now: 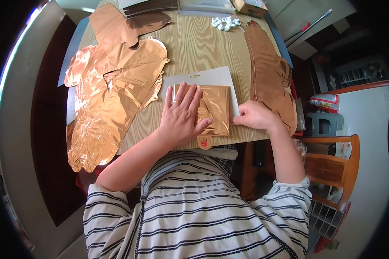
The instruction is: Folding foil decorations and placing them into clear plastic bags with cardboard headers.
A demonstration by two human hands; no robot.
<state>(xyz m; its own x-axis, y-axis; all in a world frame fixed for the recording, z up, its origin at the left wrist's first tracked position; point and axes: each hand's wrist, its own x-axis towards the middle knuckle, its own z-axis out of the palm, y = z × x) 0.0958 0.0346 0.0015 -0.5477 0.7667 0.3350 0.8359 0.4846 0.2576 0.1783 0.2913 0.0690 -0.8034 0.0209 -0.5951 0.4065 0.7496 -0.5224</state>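
Note:
A folded copper foil balloon (219,103) lies as a flat square packet on a white card (222,77) with a hanging hole at its top. My left hand (180,110) rests palm down on the packet's left part, fingers stretched out, with a ring on one finger. At the card's right edge my right hand (257,115) is closed, thumb and forefinger pinching the card's edge. Its other fingers are curled under and partly hidden. Below the packet, a small round-ended tab (204,142) with a red mark sticks out over the table's front edge.
Large flat copper foil balloons (112,99) cover the table's left side; another foil balloon (268,73) lies at the right. White curled pieces (225,23) sit at the back, near a cardboard box (250,7) and a clear-topped stack (149,7). A wooden chair (328,168) stands right.

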